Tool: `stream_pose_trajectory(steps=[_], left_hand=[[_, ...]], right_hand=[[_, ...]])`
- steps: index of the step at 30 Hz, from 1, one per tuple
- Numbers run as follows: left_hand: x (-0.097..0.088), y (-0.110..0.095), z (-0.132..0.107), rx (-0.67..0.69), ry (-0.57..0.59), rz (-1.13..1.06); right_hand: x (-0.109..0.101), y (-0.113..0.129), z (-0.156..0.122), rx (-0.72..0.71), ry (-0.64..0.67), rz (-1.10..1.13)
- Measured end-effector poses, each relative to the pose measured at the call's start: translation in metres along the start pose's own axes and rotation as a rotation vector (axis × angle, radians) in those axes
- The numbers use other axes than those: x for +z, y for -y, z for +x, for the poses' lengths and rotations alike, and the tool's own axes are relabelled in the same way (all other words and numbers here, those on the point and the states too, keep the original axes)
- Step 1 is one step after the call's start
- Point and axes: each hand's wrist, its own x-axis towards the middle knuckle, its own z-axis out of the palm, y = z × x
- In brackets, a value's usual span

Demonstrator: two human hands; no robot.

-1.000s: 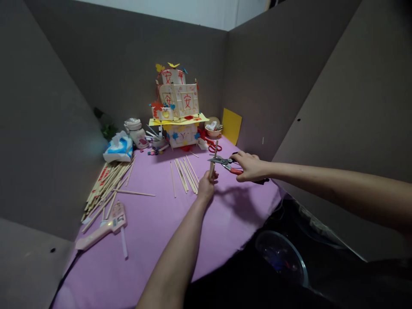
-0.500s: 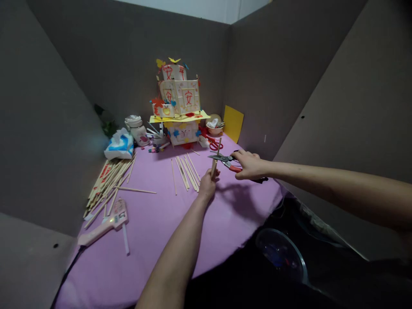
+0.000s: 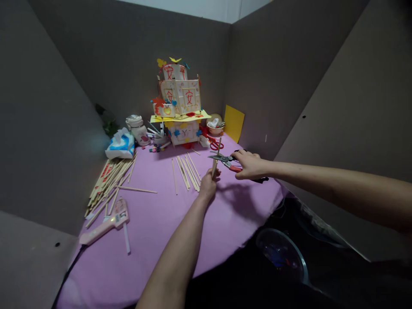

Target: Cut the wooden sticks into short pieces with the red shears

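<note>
My left hand [image 3: 208, 183] is closed around wooden sticks [image 3: 214, 165], held upright above the table; one stands taller than the rest. In my right hand [image 3: 249, 165] is a pair of pruning shears [image 3: 232, 166] with a red handle. The shears' blades lie across the taller stick, just above my left fingers. Left of my left hand, several loose wooden sticks [image 3: 185, 172] lie side by side on the purple cloth [image 3: 154, 240].
A decorated paper lantern model [image 3: 185, 103] stands at the back. On the left are a stick pile [image 3: 107, 184], a pink glue gun [image 3: 104, 227], a tissue pack [image 3: 120, 146] and a jar [image 3: 137, 131]. Red scissors [image 3: 216, 146] lie behind my hands; a clear bin [image 3: 283, 257] sits below the table edge.
Both hands, the sticks and the shears keep nearly the same position. The whole view has shifted very slightly.
</note>
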Motion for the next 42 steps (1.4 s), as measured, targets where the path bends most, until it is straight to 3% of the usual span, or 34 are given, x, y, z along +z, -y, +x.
stream_pose_trajectory(steps=[13, 22, 28, 33, 35, 39, 42], left_hand=[[-0.001, 0.005, 0.001, 0.0, 0.016, 0.003], [-0.001, -0.004, -0.001, 0.001, 0.026, 0.07], [-0.002, -0.005, 0.001, -0.001, -0.023, 0.143], [-0.004, -0.002, 0.001, -0.012, -0.1, 0.115], [-0.004, -0.001, 0.001, -0.015, -0.113, 0.102], [-0.005, 0.002, 0.002, -0.04, -0.143, 0.04], [-0.004, 0.003, 0.002, -0.052, -0.105, -0.017]], right_hand=[[-0.003, 0.002, 0.0, -0.023, 0.044, -0.047], [-0.003, 0.005, 0.002, -0.036, 0.085, -0.093], [-0.004, 0.008, 0.004, -0.007, 0.104, -0.039], [-0.015, 0.011, 0.0, -0.068, 0.066, 0.028], [-0.02, 0.006, -0.004, -0.09, 0.053, 0.07], [-0.027, -0.018, -0.014, -0.078, 0.158, 0.327], [-0.021, -0.036, -0.017, -0.063, 0.063, 0.465]])
